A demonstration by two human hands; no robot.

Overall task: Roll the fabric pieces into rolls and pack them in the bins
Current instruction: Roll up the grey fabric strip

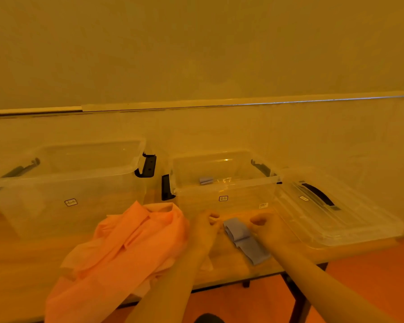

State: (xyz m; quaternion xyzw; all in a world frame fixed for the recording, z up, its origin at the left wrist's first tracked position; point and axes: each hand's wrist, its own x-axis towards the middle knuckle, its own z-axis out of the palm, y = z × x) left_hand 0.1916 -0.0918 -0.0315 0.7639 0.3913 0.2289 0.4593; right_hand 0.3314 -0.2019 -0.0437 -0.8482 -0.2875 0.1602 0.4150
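Both hands, left hand (204,226) and right hand (267,227), curl fingers onto the blue strip (245,241) near the counter's (229,269) front edge, apparently starting a roll.

We see everything under a heavy yellow-orange cast that tints the wall (196,47) and the worktop (28,257) alike. The light is dim and even, with no source we can place and only soft, weak shadows. Small glints sit on the near rim of the right clear bin (224,181) and on the lid (336,213) beside it. The whole picture is soft: both hands and the pink fabric (126,248) are smeared, and the labels on the bins cannot be read. Wide-angle bending shows in the rail (243,104) along the wall, which tilts and curves toward the edges.
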